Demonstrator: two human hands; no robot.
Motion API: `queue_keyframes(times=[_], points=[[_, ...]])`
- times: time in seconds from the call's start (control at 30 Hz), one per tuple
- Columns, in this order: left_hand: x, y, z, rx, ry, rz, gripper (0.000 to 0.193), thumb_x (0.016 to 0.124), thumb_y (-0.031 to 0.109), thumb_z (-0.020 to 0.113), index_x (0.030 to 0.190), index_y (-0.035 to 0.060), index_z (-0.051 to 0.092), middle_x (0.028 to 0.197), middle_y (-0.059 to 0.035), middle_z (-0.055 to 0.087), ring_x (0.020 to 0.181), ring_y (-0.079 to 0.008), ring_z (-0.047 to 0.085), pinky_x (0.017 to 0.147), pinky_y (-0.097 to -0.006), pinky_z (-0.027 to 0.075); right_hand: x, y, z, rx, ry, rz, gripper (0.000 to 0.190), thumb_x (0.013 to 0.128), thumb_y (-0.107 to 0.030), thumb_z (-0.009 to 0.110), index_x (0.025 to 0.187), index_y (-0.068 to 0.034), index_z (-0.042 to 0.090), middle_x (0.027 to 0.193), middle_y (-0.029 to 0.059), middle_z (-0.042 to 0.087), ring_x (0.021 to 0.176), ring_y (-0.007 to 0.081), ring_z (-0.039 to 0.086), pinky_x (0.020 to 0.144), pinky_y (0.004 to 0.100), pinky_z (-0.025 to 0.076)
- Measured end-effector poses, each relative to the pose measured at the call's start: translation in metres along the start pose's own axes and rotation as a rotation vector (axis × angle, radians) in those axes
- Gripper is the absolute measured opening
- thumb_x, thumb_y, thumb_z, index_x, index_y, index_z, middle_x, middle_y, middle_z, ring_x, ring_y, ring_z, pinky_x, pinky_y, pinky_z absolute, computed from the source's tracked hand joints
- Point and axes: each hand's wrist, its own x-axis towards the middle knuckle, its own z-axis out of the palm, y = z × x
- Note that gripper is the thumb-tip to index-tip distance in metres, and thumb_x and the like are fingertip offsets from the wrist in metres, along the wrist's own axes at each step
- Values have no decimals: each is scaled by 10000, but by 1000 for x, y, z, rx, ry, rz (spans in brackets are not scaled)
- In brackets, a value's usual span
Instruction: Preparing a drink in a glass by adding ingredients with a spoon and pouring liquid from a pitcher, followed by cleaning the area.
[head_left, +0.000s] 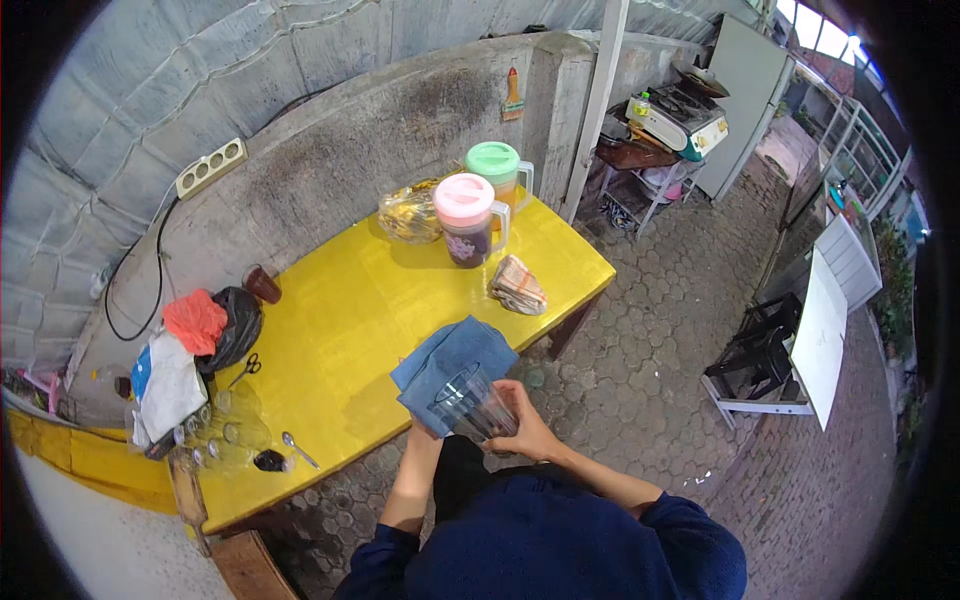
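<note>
A clear, wide-mouthed drinking vessel (474, 399) is tilted in front of my body, off the table's near edge. My right hand (526, 426) grips its side, thumb and fingers around the lower part. A folded blue cloth (450, 346) lies behind and against the vessel, spread out over the table's edge. My left hand (429, 427) holds the near end of this cloth, close to the vessel; its fingers are mostly hidden. Beyond the cloth, a crumpled checked rag (518, 285) rests on the yellow table (345, 330).
A pink-lidded pitcher (465, 217), a green-lidded pitcher (495, 163) and a plastic bag (411, 214) stand at the table's far side. To the left are scissors (247, 367), a spoon (300, 450), several clear glasses (238, 433) and a rolling pin (187, 491).
</note>
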Motion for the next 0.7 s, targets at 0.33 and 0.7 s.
queue_keyframes(times=[0.33, 0.7], points=[[-89, -127, 23, 651, 249, 235, 633, 852, 547, 295, 1237, 53, 393, 1216, -118, 459, 1088, -278, 457, 923, -398, 380, -126, 46, -35, 234, 167, 162, 481, 748, -63, 596, 1129, -74, 303, 979, 82, 506, 845, 139, 510, 753, 286, 417], [-117, -179, 24, 58, 286, 37, 694, 823, 601, 307, 1229, 48, 409, 1221, -114, 461, 1103, -279, 440, 966, -401, 323, -206, 35, -35, 753, 164, 492, 325, 803, -225, 583, 950, -65, 343, 853, 95, 482, 676, 162, 541, 584, 317, 482]])
